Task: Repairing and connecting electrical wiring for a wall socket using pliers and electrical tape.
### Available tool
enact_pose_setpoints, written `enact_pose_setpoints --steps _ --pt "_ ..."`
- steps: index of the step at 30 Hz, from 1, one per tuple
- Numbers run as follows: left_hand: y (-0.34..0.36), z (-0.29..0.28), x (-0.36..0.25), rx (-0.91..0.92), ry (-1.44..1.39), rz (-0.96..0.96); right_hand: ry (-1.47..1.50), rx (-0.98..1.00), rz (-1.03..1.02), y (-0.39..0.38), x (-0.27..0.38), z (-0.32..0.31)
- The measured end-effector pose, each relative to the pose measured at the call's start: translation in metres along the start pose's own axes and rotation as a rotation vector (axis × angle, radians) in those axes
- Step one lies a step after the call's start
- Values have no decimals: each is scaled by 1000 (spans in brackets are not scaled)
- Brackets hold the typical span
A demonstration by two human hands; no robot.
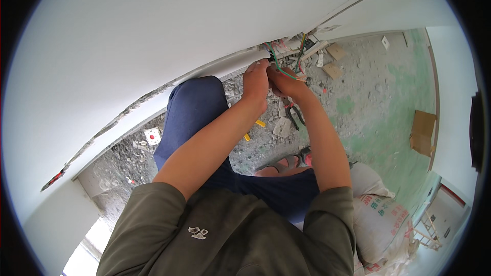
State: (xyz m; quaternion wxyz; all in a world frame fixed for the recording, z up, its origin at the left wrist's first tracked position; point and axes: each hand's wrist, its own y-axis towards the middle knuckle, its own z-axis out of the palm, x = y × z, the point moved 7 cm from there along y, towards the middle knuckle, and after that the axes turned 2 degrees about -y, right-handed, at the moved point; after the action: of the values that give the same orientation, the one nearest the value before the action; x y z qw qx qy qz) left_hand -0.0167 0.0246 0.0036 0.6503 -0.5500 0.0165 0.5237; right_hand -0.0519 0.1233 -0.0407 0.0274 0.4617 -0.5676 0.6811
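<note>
Low by the wall, my left hand (pixel 255 81) and my right hand (pixel 287 83) meet with fingers curled together. What they pinch is hidden behind the fingers. A small black piece (pixel 271 58) shows just beyond my left fingertips, against the wall's broken lower edge. A green wire (pixel 279 63) comes out of the wall and curves down over my right hand. Further dark and coloured wires (pixel 303 51) rise from the wall just right of it. Pliers with dark handles (pixel 292 114) lie on the floor below my right wrist.
Broken plaster and rubble (pixel 282 127) cover the floor, with yellow-handled tools (pixel 260 122) between my legs. A white plate with red dots (pixel 152 136) lies left of my knee. Stuffed sacks (pixel 381 220) stand at my right; a cardboard box (pixel 423 133) stands further off.
</note>
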Motion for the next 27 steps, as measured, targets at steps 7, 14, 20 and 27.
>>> enact_pose_setpoints --steps 7,14,20,27 --pt "10 0 -4 52 -241 94 -732 -670 -571 -61 68 -9" --pt "11 -2 -6 48 -265 164 -481 -511 -1012 -73 88 -4" --pt "12 -9 3 -43 -353 58 -941 -733 -954 -79 91 -1" --pt "21 14 14 110 -508 -181 -1255 -741 -819 -75 77 -7"
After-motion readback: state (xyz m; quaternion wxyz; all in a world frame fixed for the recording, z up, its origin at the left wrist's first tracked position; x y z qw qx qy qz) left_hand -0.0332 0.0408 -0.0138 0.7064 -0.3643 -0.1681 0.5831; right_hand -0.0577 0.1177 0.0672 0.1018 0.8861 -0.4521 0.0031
